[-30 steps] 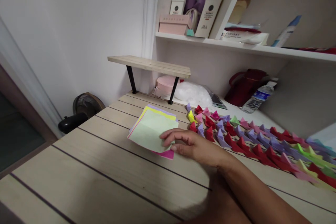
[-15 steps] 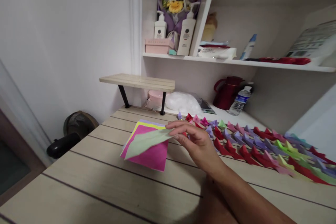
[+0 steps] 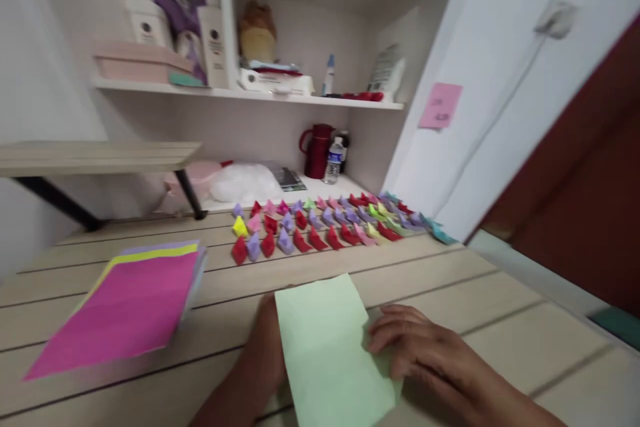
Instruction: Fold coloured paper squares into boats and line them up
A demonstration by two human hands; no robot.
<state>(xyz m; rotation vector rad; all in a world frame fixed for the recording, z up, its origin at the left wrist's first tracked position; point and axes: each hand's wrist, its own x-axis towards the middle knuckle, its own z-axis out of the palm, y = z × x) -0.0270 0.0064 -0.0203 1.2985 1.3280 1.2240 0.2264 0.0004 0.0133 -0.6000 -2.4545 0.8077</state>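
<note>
Paper — one pale green, flat, straight-edged sheet (image 3: 325,353) — sits at the near edge of the view, between the person's two hands, its lower end running out of the frame. The right hand (image 3: 425,353) is at the sheet's right edge with its fingers together and bent; whether they pinch the paper or only rest against it, I cannot tell. The left hand (image 3: 273,313) is mostly hidden behind the sheet's left edge, so its grip cannot be made out.

Left of the hands, on the light wooden surface with dark grooves (image 3: 430,280), lies a fanned stack of coloured paper, with a bright magenta square sheet (image 3: 130,310) on top and a yellow sheet (image 3: 155,253) peeking out past its far edge. Beyond the hands stand three rows of small folded paper boats (image 3: 317,238) in red, lilac, pink, yellow and green — close together, with teal ones at the right end.

Behind the rows, a dark red jug with a handle (image 3: 319,153) stands just beside a clear plastic bottle with a blue label (image 3: 333,161). A low pale wooden shelf on black legs (image 3: 100,157) rises at the far left.
</note>
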